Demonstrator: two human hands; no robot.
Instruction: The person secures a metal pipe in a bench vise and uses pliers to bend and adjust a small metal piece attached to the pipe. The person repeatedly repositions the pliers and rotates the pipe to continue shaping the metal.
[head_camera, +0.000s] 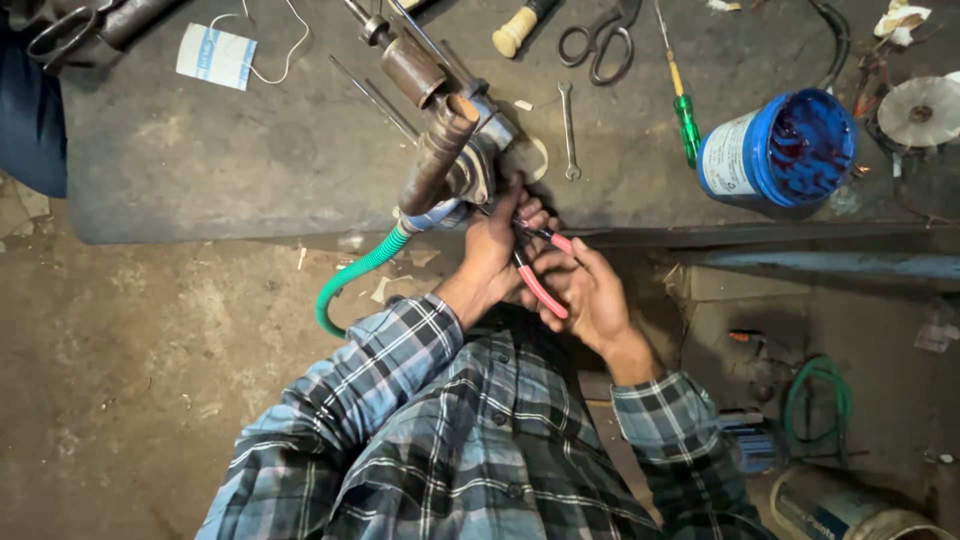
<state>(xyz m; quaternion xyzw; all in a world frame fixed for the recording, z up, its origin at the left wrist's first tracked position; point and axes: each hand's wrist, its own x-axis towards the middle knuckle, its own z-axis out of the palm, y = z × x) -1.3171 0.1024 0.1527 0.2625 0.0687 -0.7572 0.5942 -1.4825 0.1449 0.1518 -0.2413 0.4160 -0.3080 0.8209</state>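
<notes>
A rusty metal pipe fitting (437, 152) with a silver valve body (487, 160) stands at the near edge of the workbench (200, 170). A green corrugated hose (352, 277) hangs from its underside. My left hand (497, 245) grips the bottom of the valve body. My right hand (587, 290) is closed around the red handles of a pair of pliers (540, 285), whose jaws reach up toward the fitting and are hidden behind my left hand. Both arms wear blue plaid sleeves.
On the bench lie a spanner (568, 128), black scissors (600, 42), a green-handled screwdriver (684, 112), a blue tub of dark grease (785, 148), a wooden-handled tool (520, 28) and a face mask (217, 55). A green hose coil (820, 400) and a bucket (850, 512) sit on the floor.
</notes>
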